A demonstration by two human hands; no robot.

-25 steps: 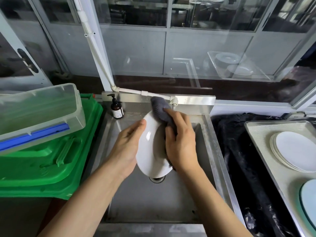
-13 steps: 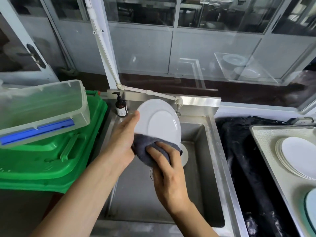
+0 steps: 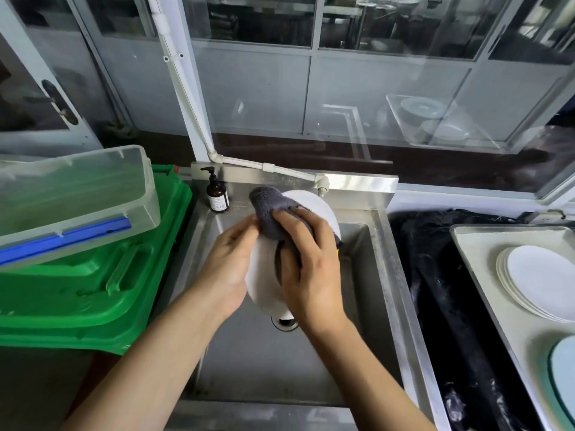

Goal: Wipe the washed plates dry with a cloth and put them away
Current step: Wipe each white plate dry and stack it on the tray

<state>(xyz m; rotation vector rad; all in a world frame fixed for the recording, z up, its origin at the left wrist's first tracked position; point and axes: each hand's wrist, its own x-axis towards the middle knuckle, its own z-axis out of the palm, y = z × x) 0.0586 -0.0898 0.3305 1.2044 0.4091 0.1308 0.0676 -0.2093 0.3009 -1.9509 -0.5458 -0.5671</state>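
Note:
Over the steel sink (image 3: 370,275) I hold a white plate (image 3: 264,287) nearly on edge. My left hand (image 3: 228,265) grips its left rim, thumb towards the top. My right hand (image 3: 306,269) presses a grey cloth (image 3: 272,209) against the plate's face, fingers curled over the cloth. The cloth bunches over the plate's top edge. On a metal tray (image 3: 476,247) at the right lies a stack of white plates (image 3: 541,281), with a pale blue plate (image 3: 564,384) nearer me.
A brown pump bottle (image 3: 217,195) stands at the sink's back left corner. Left of the sink is a green crate (image 3: 93,281) with a clear plastic box (image 3: 71,194) on top. Black plastic sheeting (image 3: 441,290) lies between sink and tray. A white pipe (image 3: 273,168) runs along the back.
The plate has turned from facing me, tilted up, to nearly edge-on. My right hand with the cloth moved from the plate's lower edge up over its face and top.

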